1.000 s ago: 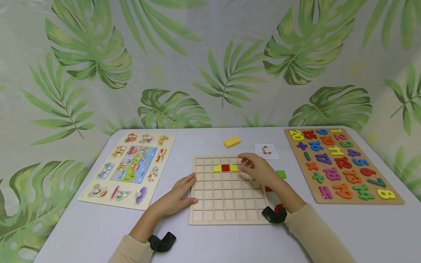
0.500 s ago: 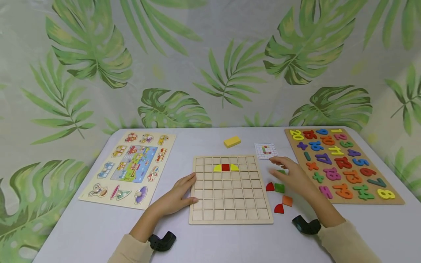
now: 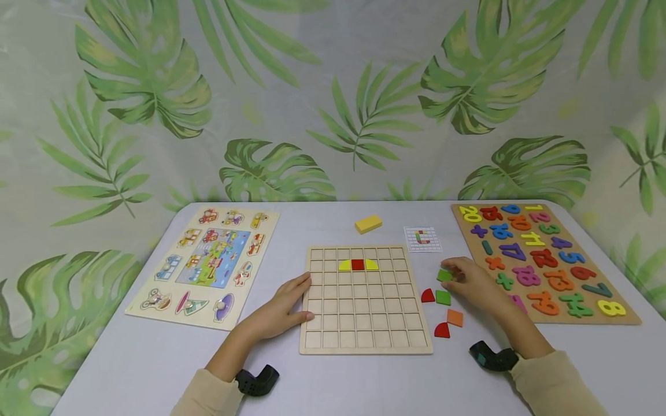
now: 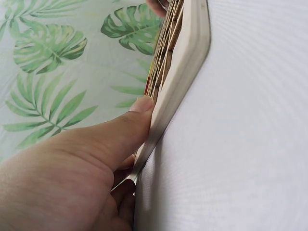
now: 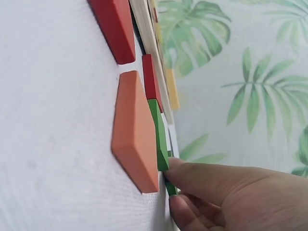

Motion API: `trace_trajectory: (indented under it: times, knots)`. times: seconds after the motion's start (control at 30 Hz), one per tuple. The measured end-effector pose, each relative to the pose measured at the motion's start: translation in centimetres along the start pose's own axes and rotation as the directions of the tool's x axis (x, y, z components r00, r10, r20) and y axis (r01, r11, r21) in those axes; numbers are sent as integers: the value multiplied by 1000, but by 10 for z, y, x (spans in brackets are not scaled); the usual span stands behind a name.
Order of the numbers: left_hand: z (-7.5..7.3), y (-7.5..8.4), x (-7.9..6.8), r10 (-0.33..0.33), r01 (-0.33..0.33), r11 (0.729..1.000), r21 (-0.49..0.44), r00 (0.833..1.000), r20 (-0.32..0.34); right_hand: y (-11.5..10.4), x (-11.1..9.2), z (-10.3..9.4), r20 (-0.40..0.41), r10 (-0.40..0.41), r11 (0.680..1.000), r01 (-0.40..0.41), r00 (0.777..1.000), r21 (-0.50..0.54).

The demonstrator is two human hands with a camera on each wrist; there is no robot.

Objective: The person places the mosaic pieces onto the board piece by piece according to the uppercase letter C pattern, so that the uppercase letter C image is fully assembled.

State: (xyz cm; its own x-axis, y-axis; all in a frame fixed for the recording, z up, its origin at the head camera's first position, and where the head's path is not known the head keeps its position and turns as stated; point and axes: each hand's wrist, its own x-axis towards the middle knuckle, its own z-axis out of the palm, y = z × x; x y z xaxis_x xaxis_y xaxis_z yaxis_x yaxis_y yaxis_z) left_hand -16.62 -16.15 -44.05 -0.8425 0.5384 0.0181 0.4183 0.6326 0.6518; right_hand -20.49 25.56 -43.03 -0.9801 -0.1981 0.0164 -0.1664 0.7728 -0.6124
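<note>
A wooden grid board (image 3: pixel 364 341) lies at mid-table, with a red square (image 3: pixel 358 264) between two yellow quarter-round tiles (image 3: pixel 345 265) in its upper rows. My left hand (image 3: pixel 283 309) rests against the board's left edge, fingers extended; in the left wrist view its thumb (image 4: pixel 127 127) touches the rim. Right of the board, my right hand (image 3: pixel 476 283) pinches a green square tile (image 3: pixel 444 275) between thumb and fingers, at the table surface. Closer to me lie another green square (image 3: pixel 443 297), two red quarter-round tiles (image 3: pixel 428 296) and an orange square (image 3: pixel 455 318).
A small printed pattern card (image 3: pixel 422 239) and a yellow block (image 3: pixel 368 224) lie beyond the board. A picture puzzle board (image 3: pixel 182 315) is at left. A number puzzle board (image 3: pixel 562 315) stands close to my right hand.
My right hand has moved from over the board to the right, off the second yellow tile, and now pinches the far green square. My left hand has stayed at the board's edge.
</note>
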Motion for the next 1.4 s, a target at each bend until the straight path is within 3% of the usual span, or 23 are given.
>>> trace_trajectory:
  times: [0.23, 0.4, 0.57, 0.77, 1.17, 1.4]
  knots:
    - [0, 0, 0, -1, 1, 1000, 4, 1000, -4, -3, 0, -2, -16, 26, 999, -27, 1000, -39]
    - [0, -1, 0, 5, -5, 1000, 3, 1000, -6, -14, 0, -4, -10, 10, 1000, -10, 1000, -7]
    - [0, 0, 0, 5, -5, 1000, 4, 1000, -5, -33, -1, -6, -55, -81, 996, 82, 995, 20]
    - [-1, 2, 0, -7, 7, 1000, 4, 1000, 0, -64, 4, -1, -115, -217, 975, 221, 969, 24]
    - [-1, 1, 0, 10, -10, 1000, -6, 1000, -6, -126, 27, 37, -65, -421, 898, 426, 905, 112]
    - [-1, 1, 0, 14, -14, 1000, -9, 1000, -1, -134, 42, 67, 60, -367, 922, 355, 928, 155]
